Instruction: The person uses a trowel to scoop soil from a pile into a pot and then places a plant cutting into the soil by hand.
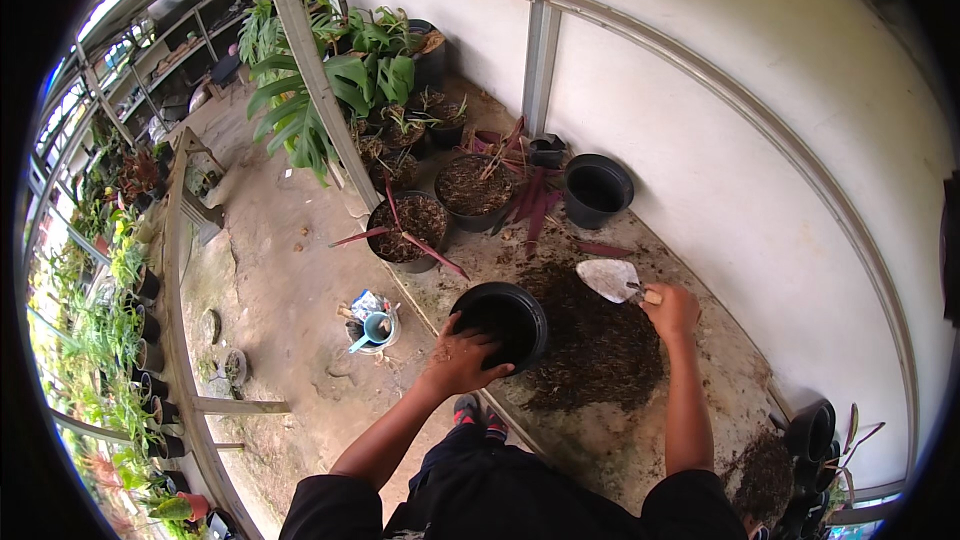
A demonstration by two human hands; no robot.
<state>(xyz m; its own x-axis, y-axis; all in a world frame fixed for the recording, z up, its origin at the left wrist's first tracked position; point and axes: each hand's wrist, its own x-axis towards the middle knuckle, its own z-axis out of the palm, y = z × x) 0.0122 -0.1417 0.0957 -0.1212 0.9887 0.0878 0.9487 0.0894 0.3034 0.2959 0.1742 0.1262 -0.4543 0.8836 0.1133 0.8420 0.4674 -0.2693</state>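
Note:
A black plastic plant pot (534,326) stands tilted beside a spread of dark, fibrous potting mix (600,349). My left hand (463,360) grips its near rim, fingers over the edge and inside, thumb at the right. Shadow hides the bottom of the pot. In my right hand (673,309) is the wooden handle of a trowel (609,279). Its pale, soil-smeared metal blade points left, above the far edge of the mix.
Beyond the mix stand an open black pot (598,191), a pot with purple stems (409,231) and another filled pot (476,191). Purple leaves (536,206) lie between them. A bucket with a blue dipper (373,328) sits left, below the ledge. A white wall (712,127) bounds the right.

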